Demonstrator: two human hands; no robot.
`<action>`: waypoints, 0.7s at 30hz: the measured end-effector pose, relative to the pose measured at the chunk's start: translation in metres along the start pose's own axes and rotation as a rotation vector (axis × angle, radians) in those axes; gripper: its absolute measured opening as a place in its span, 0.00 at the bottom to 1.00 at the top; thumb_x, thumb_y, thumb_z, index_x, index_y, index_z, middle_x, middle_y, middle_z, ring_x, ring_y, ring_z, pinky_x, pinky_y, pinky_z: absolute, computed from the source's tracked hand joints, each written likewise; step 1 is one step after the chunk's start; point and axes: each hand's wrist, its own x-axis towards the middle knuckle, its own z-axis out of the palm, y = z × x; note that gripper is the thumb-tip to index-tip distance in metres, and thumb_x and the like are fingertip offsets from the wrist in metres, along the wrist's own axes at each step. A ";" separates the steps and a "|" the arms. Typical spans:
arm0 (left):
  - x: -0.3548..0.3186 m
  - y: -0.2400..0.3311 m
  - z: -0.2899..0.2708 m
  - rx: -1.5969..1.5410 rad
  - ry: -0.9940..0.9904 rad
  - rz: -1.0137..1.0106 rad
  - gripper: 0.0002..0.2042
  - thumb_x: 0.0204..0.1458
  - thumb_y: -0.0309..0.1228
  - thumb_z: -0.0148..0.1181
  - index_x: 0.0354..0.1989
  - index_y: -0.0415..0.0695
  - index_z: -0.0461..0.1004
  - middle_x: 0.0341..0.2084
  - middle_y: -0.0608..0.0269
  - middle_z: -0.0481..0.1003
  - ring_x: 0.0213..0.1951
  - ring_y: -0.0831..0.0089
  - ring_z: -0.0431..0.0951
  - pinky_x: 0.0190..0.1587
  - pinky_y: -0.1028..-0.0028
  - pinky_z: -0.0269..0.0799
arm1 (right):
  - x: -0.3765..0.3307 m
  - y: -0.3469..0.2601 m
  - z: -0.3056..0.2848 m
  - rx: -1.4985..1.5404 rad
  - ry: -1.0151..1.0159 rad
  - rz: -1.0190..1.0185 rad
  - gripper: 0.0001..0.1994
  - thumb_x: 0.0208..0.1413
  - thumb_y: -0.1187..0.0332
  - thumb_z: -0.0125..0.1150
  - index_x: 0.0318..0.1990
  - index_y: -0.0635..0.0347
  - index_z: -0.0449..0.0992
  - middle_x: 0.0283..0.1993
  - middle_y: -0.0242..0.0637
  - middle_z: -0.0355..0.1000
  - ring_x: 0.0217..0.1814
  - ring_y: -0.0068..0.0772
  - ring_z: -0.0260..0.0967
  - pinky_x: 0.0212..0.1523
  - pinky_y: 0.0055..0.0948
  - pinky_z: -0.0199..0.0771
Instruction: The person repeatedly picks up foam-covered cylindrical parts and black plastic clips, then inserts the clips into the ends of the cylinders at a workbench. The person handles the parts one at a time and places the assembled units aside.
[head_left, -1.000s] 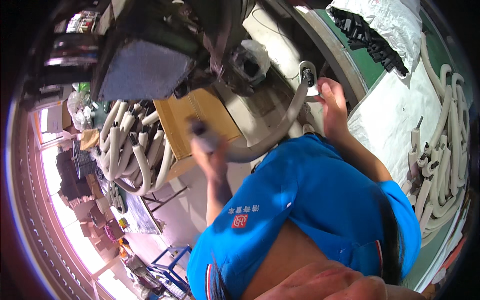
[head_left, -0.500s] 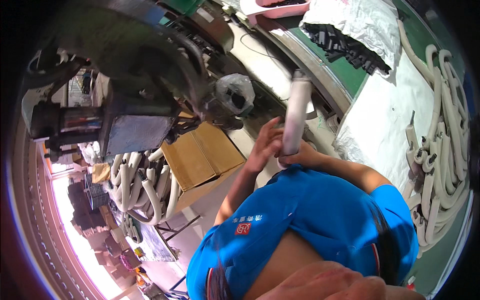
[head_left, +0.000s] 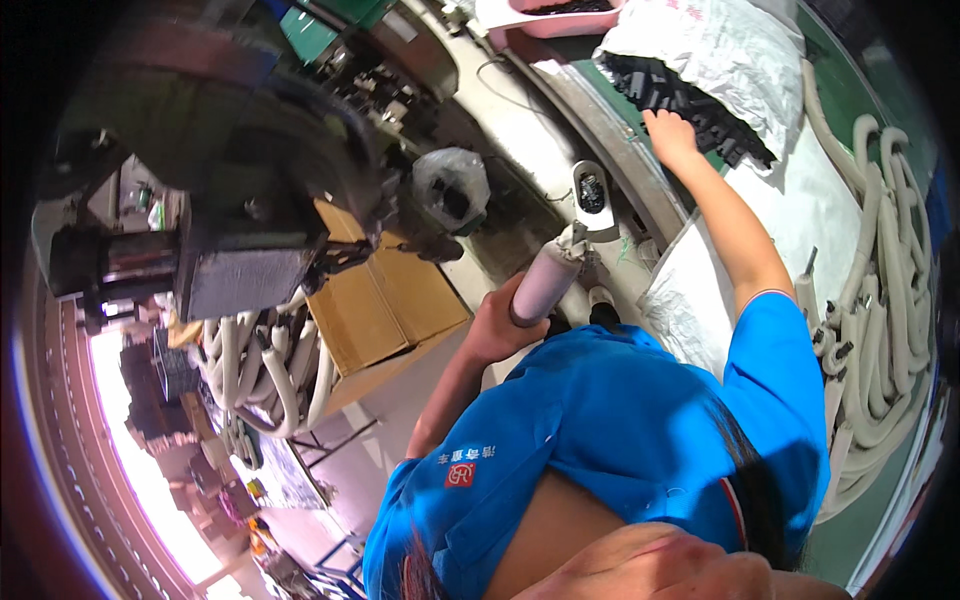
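My left hand [head_left: 500,325] is wrapped round a thick pale tube [head_left: 547,285], which tilts away from me in front of my blue shirt. A metal fitting [head_left: 572,240] sticks out of the tube's far end. My right hand [head_left: 672,138] is stretched out to the far right, at the near edge of a pile of short black pieces [head_left: 690,105]. Its fingers are curled down at the pile; what they hold, if anything, is hidden. The black pieces spill from the mouth of a white woven bag [head_left: 720,50].
A dark machine [head_left: 245,270] stands at the left beside an open cardboard box [head_left: 400,300]. Bent pale tubes lie in heaps at left [head_left: 280,370] and right [head_left: 880,330]. A pink tub [head_left: 560,22], a plastic-lined bin [head_left: 450,190] and a white oval container [head_left: 592,190] are farther off.
My right hand has left the tube and moved far right to the black pieces. The tube has come lower and to the left in my left hand, which now wraps round it.
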 end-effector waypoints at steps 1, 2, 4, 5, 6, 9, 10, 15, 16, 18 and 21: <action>-0.003 0.003 -0.003 0.002 -0.009 -0.013 0.25 0.36 0.31 0.64 0.47 0.41 0.68 0.31 0.52 0.75 0.36 0.67 0.76 0.41 0.67 0.70 | 0.009 -0.001 0.005 -0.036 -0.046 -0.012 0.09 0.53 0.69 0.47 0.41 0.55 0.67 0.31 0.42 0.72 0.34 0.42 0.73 0.30 0.44 0.74; -0.005 0.007 -0.007 0.004 -0.021 -0.025 0.25 0.36 0.31 0.64 0.47 0.42 0.68 0.31 0.52 0.75 0.36 0.66 0.76 0.40 0.67 0.70 | 0.014 0.000 0.010 -0.073 -0.091 -0.022 0.08 0.54 0.68 0.45 0.40 0.55 0.67 0.29 0.42 0.73 0.31 0.42 0.75 0.27 0.44 0.74; -0.012 0.011 -0.009 0.077 0.083 -0.029 0.19 0.36 0.29 0.63 0.40 0.41 0.68 0.28 0.49 0.74 0.35 0.57 0.77 0.38 0.64 0.70 | 0.019 -0.003 0.000 -0.045 -0.032 -0.087 0.05 0.53 0.70 0.46 0.37 0.57 0.66 0.25 0.42 0.74 0.26 0.45 0.75 0.24 0.42 0.73; -0.016 0.009 -0.008 0.103 0.151 -0.038 0.18 0.36 0.28 0.63 0.38 0.41 0.68 0.28 0.48 0.74 0.35 0.54 0.77 0.37 0.64 0.70 | 0.018 -0.009 -0.013 0.015 -0.073 -0.036 0.06 0.54 0.67 0.47 0.36 0.58 0.67 0.27 0.44 0.74 0.28 0.45 0.75 0.26 0.42 0.73; -0.019 0.007 -0.008 0.126 0.222 -0.043 0.17 0.35 0.28 0.63 0.37 0.41 0.68 0.27 0.47 0.74 0.34 0.52 0.77 0.36 0.63 0.70 | 0.013 -0.023 -0.044 0.069 -0.109 0.015 0.08 0.55 0.65 0.48 0.35 0.59 0.68 0.29 0.46 0.75 0.31 0.46 0.75 0.27 0.42 0.73; -0.030 0.002 -0.011 0.160 0.260 0.059 0.19 0.38 0.31 0.64 0.39 0.39 0.67 0.27 0.49 0.74 0.33 0.62 0.76 0.36 0.68 0.70 | -0.007 -0.048 -0.087 0.734 0.200 -0.080 0.09 0.55 0.63 0.51 0.35 0.61 0.67 0.26 0.44 0.73 0.25 0.40 0.73 0.26 0.40 0.70; -0.034 -0.001 -0.012 0.171 0.260 0.079 0.21 0.39 0.33 0.65 0.42 0.38 0.68 0.28 0.50 0.74 0.32 0.69 0.77 0.37 0.70 0.70 | -0.019 -0.063 -0.115 1.201 0.018 -0.118 0.09 0.57 0.64 0.51 0.36 0.61 0.68 0.21 0.35 0.67 0.18 0.25 0.63 0.20 0.28 0.63; -0.043 0.008 -0.025 0.027 0.131 0.166 0.25 0.41 0.34 0.66 0.48 0.40 0.64 0.29 0.51 0.75 0.33 0.61 0.78 0.37 0.69 0.71 | -0.102 -0.127 -0.215 2.308 -0.389 -0.030 0.15 0.61 0.60 0.48 0.46 0.63 0.64 0.23 0.32 0.67 0.21 0.19 0.64 0.22 0.17 0.64; -0.044 0.009 -0.031 -0.047 0.067 0.230 0.27 0.41 0.35 0.66 0.49 0.41 0.63 0.30 0.50 0.75 0.34 0.58 0.78 0.38 0.68 0.72 | -0.111 -0.138 -0.222 2.354 -0.340 0.013 0.16 0.61 0.59 0.48 0.47 0.63 0.64 0.25 0.34 0.69 0.25 0.22 0.68 0.27 0.19 0.68; -0.044 0.003 -0.038 -0.204 -0.212 0.351 0.38 0.41 0.30 0.64 0.62 0.42 0.51 0.47 0.50 0.69 0.44 0.62 0.74 0.45 0.70 0.69 | -0.122 -0.151 -0.212 2.502 -0.401 0.002 0.18 0.61 0.57 0.47 0.49 0.63 0.63 0.30 0.37 0.70 0.32 0.27 0.71 0.36 0.23 0.71; -0.041 0.013 -0.049 -0.557 -0.620 0.256 0.46 0.37 0.24 0.62 0.66 0.44 0.42 0.58 0.54 0.57 0.55 0.66 0.64 0.55 0.71 0.60 | -0.133 -0.159 -0.205 2.560 -0.520 -0.043 0.17 0.61 0.57 0.48 0.46 0.62 0.64 0.30 0.36 0.69 0.31 0.27 0.68 0.33 0.23 0.68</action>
